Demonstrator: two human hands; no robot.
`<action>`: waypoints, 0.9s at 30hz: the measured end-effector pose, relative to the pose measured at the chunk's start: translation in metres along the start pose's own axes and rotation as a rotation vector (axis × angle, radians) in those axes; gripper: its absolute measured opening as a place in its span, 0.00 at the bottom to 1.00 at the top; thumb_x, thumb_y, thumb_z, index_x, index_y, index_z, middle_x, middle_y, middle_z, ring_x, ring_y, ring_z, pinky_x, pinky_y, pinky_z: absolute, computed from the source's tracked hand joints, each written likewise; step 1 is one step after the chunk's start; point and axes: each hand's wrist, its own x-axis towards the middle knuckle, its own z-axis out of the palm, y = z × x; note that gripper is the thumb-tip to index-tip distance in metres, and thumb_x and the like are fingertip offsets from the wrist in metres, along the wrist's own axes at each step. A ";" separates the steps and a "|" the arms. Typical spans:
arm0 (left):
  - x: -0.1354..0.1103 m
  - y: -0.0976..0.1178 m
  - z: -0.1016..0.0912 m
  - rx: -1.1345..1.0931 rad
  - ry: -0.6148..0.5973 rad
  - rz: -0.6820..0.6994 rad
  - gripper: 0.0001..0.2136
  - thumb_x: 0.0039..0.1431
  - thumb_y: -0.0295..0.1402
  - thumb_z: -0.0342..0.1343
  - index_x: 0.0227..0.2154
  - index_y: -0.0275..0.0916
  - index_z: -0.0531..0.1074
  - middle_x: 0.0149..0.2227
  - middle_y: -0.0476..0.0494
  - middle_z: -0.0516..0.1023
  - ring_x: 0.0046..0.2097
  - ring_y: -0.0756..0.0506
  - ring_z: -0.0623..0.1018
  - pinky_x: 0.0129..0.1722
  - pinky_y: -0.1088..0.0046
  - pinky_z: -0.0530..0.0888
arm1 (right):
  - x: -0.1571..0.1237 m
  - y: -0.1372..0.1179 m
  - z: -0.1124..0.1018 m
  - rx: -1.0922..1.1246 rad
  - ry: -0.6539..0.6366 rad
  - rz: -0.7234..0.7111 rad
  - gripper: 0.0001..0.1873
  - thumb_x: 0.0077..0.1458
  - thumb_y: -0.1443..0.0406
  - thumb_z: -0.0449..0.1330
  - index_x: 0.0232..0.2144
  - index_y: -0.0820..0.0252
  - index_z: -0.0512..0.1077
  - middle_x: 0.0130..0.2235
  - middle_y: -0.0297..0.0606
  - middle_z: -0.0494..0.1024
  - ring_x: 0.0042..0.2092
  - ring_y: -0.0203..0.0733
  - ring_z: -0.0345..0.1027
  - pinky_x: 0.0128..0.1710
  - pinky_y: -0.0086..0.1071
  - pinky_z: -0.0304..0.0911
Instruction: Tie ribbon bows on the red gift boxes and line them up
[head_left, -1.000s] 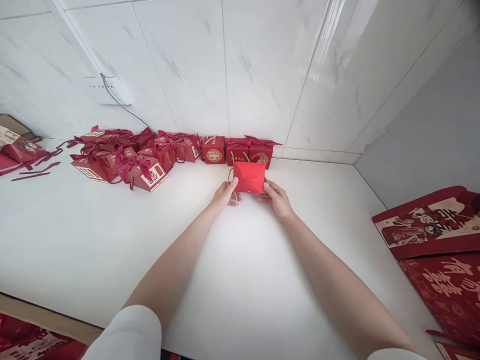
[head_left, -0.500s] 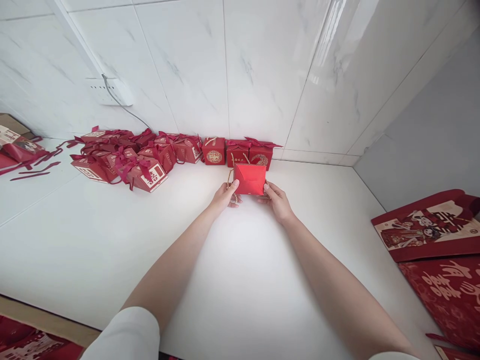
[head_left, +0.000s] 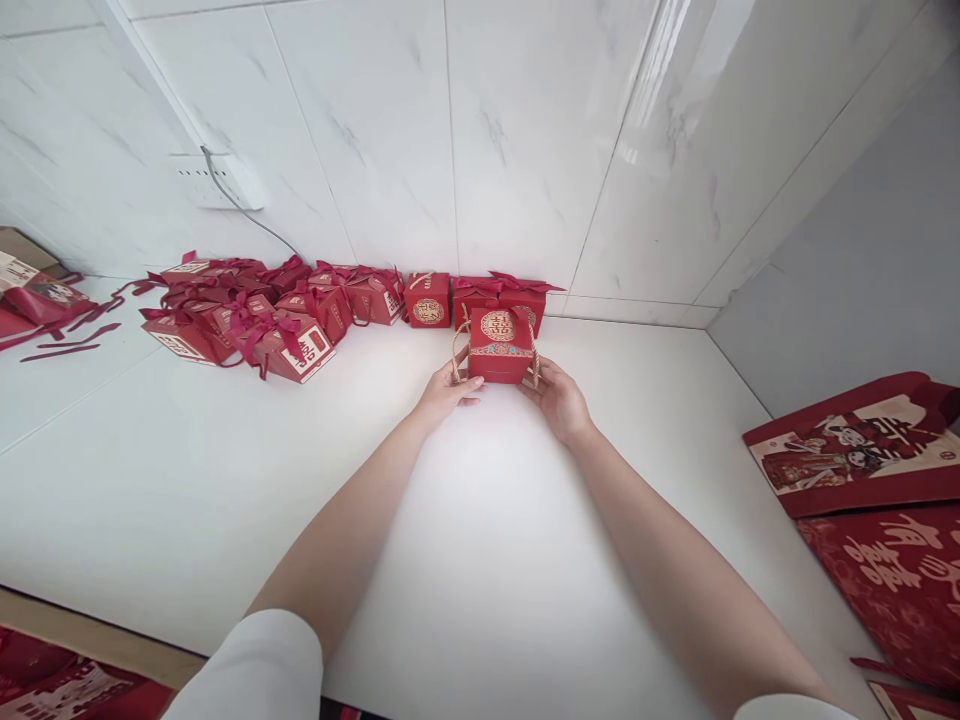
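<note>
A small red gift box [head_left: 500, 345] with a gold emblem and gold rope handles stands upright on the white table [head_left: 300, 480], its printed face toward me. My left hand [head_left: 444, 392] touches its lower left corner with fingers curled. My right hand [head_left: 559, 397] cups its lower right side. Both hands grip the box between them. Just behind it, a row of similar red boxes [head_left: 495, 298] lines the wall.
A heap of red boxes with dark red ribbons [head_left: 255, 310] lies at the back left. Loose ribbons [head_left: 67, 340] trail further left. Flat red printed cartons [head_left: 862, 460] lie at the right edge. A wall socket with a cable [head_left: 221, 180] sits above the heap.
The box was tipped with its plain red bottom toward me; now it stands upright showing its gold emblem, moved slightly toward the wall. Both hands stayed on its sides.
</note>
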 end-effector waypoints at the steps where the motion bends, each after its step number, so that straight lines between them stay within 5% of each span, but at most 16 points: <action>1: 0.001 -0.002 -0.001 -0.022 0.013 0.017 0.38 0.48 0.34 0.64 0.62 0.50 0.55 0.50 0.43 0.74 0.44 0.45 0.78 0.39 0.71 0.76 | 0.000 0.000 0.000 0.014 0.011 0.001 0.15 0.52 0.55 0.59 0.41 0.49 0.74 0.47 0.31 0.76 0.50 0.44 0.68 0.49 0.38 0.65; 7: 0.005 -0.009 -0.006 -0.131 0.004 0.047 0.37 0.47 0.29 0.62 0.61 0.50 0.57 0.55 0.45 0.71 0.44 0.46 0.78 0.51 0.62 0.71 | -0.003 -0.003 0.003 -0.042 -0.007 -0.038 0.15 0.54 0.52 0.58 0.42 0.48 0.71 0.48 0.32 0.75 0.48 0.43 0.68 0.43 0.35 0.66; 11: 0.006 -0.008 -0.009 -0.224 -0.050 0.049 0.29 0.55 0.42 0.56 0.60 0.49 0.59 0.54 0.43 0.71 0.45 0.45 0.77 0.52 0.58 0.70 | -0.004 -0.001 0.003 -0.121 -0.037 -0.078 0.18 0.50 0.57 0.64 0.44 0.48 0.69 0.49 0.33 0.74 0.47 0.43 0.68 0.41 0.35 0.66; 19: 0.003 -0.003 -0.003 -0.190 -0.002 0.080 0.27 0.52 0.43 0.61 0.54 0.46 0.63 0.57 0.39 0.69 0.51 0.41 0.75 0.52 0.56 0.70 | -0.002 0.002 0.002 -0.183 -0.075 -0.121 0.14 0.51 0.57 0.63 0.42 0.48 0.74 0.56 0.30 0.69 0.58 0.45 0.60 0.57 0.41 0.57; 27: 0.007 -0.007 -0.008 -0.339 0.038 0.019 0.24 0.56 0.51 0.54 0.50 0.41 0.66 0.49 0.37 0.75 0.45 0.42 0.78 0.50 0.58 0.72 | -0.004 -0.003 -0.003 -0.009 -0.096 0.026 0.13 0.55 0.53 0.56 0.34 0.51 0.76 0.44 0.33 0.78 0.47 0.43 0.69 0.54 0.40 0.61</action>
